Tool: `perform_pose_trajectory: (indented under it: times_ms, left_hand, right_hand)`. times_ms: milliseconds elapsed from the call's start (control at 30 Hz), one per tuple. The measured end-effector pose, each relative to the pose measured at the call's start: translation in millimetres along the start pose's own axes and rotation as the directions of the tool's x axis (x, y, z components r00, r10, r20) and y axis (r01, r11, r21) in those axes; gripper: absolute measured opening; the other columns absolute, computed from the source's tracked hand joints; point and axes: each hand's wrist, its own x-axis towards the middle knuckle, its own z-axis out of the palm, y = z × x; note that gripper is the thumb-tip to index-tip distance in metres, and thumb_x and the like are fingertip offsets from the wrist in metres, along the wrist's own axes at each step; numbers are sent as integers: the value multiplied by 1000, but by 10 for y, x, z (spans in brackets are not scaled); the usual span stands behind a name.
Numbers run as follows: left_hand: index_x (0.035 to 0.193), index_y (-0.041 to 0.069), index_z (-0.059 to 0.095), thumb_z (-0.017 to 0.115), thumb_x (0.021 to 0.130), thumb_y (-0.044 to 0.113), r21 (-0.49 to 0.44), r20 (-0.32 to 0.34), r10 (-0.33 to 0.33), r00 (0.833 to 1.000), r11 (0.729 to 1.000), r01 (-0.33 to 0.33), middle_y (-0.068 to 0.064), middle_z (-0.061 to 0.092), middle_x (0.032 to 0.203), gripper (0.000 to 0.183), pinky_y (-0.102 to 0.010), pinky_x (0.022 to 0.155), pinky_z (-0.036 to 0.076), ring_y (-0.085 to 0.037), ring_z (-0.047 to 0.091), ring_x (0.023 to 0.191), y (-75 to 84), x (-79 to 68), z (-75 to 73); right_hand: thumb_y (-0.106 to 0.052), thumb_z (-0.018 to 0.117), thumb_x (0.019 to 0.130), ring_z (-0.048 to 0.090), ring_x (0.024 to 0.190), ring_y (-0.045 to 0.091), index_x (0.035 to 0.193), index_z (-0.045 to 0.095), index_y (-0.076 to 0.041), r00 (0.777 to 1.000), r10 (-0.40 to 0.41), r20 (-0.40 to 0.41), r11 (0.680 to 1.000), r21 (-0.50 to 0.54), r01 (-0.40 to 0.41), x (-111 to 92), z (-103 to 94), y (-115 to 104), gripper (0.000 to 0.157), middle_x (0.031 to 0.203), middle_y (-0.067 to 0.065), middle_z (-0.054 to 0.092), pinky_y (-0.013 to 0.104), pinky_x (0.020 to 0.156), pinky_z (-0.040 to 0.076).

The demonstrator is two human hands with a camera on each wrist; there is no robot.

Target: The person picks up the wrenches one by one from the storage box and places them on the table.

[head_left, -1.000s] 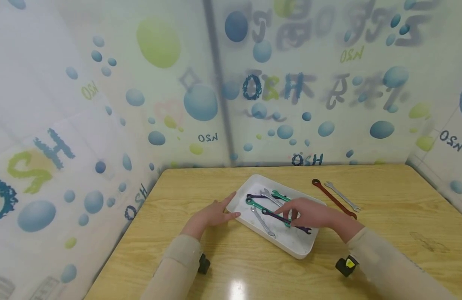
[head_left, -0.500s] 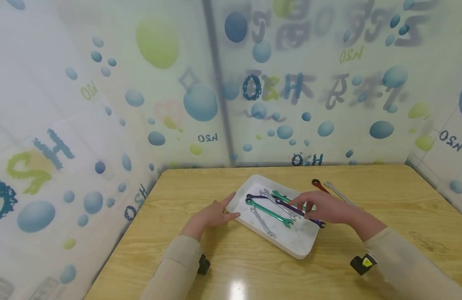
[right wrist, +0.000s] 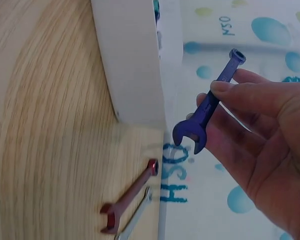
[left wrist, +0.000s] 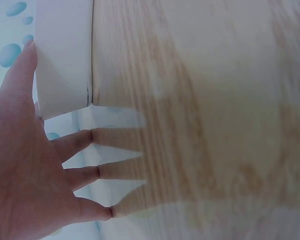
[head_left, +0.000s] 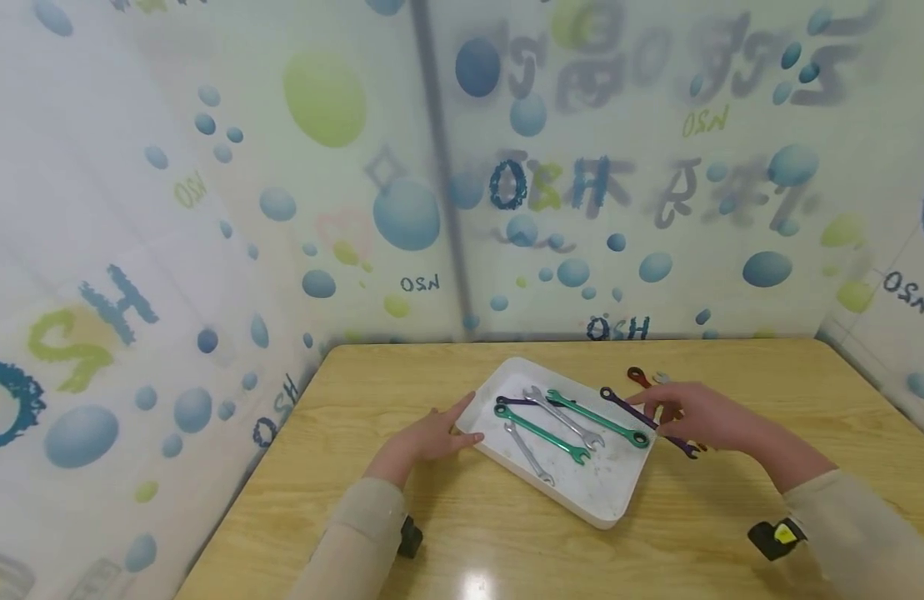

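Note:
A purple wrench (right wrist: pixel 210 102) is pinched between the thumb and fingers of my right hand (head_left: pixel 705 415), raised just past the right end of the white tray (head_left: pixel 607 518). Its open-jaw end points toward me and its ring end toward the tray. My left hand (head_left: pixel 429 435) touches the tray's left end, fingers spread and straight; in the left wrist view the other fingertips meet the wooden table. Inside the tray lie two green wrenches (head_left: pixel 540 433), two silver wrenches (head_left: pixel 527 452) and another purple wrench (head_left: pixel 511 402), partly covered by a silver one.
On the table (head_left: pixel 506 554) right of the tray lie a red wrench (right wrist: pixel 132 195) and a silver wrench (right wrist: pixel 135 215), side by side, mostly behind my right hand in the head view. Patterned walls (head_left: pixel 357 317) stand behind the table and along its left side.
My right hand has lifted the purple wrench from among the others and carried it right, out over the tray's right edge. The left hand stays at the tray. The head view has tilted slightly.

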Motion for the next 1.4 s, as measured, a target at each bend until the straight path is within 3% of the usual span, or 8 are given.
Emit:
perform_pose_trajectory:
  times_ms: [333,600,767,1067,1400]
  left_hand:
    - [157,38,13,50,93,63,4,9,7,1000,1000,-7,-8,39,152,78,-64,108,23,-45,19,142,-14,4,-11]
    - [157,38,13,49,93,64,6,12,5,1000,1000,-5,-8,40,152,78,-64,108,22,-45,19,142,-16,12,-24]
    - [157,38,13,50,92,64,-2,22,2,1000,1000,-2,-7,39,152,78,-64,108,22,-45,18,143,-27,10,-10]
    - [156,39,13,49,93,64,-5,11,7,1000,1000,-7,-7,37,153,78,-64,109,22,-45,18,143,-23,14,-11]
    - [156,39,12,49,93,64,0,16,0,1000,1000,0,-6,35,154,78,-64,109,22,-44,18,143,-11,5,-15]
  right_hand:
    - [3,69,84,62,81,17,128,60,2,999,37,-19,999,34,-36,-135,-170,266,45,98,5,62,29,60,53]
    - [5,67,83,62,78,17,129,58,4,997,71,-37,997,13,-71,-163,-288,457,47,100,8,64,29,58,53]
    - [8,64,83,61,73,19,130,57,6,992,122,-13,992,45,-121,-167,-317,588,48,100,10,64,31,57,54]
    - [4,67,85,63,79,20,132,53,10,983,182,-13,982,55,-181,-161,-374,821,49,100,13,63,32,59,56]
    - [5,66,85,62,79,21,128,54,14,982,185,-39,983,21,-184,-150,-333,1001,45,99,16,64,32,58,55]
